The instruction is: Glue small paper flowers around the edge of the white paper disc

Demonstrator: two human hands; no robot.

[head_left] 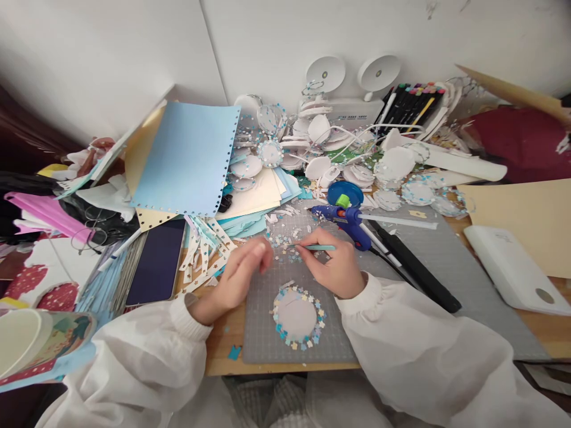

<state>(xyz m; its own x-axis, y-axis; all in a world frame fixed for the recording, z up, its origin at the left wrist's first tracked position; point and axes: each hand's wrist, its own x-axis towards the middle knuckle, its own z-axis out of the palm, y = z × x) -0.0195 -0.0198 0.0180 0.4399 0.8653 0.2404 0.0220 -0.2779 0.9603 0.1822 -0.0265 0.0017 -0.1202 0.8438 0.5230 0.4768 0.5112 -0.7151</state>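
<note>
My right hand point(334, 261) pinches light-blue tweezers point(323, 247), their tip among small star and flower pieces point(282, 242) scattered on the grey cutting mat point(263, 333). My left hand point(241, 273) hovers at the mat's left part, its fingers curled; whether anything is between them is hidden. Nearer to me on the mat lies a round white disc point(297, 314) ringed with blue, white and cream flower pieces. A blue glue gun point(352, 224) rests just beyond my right hand.
Many decorated white discs point(270, 153) are heaped at the back. Blue punched paper point(191, 157), paper strips point(205, 252) and a dark phone point(157, 261) are on the left. A black stick point(419, 270) and a white box point(517, 267) lie right; a cup point(27, 339) stands front left.
</note>
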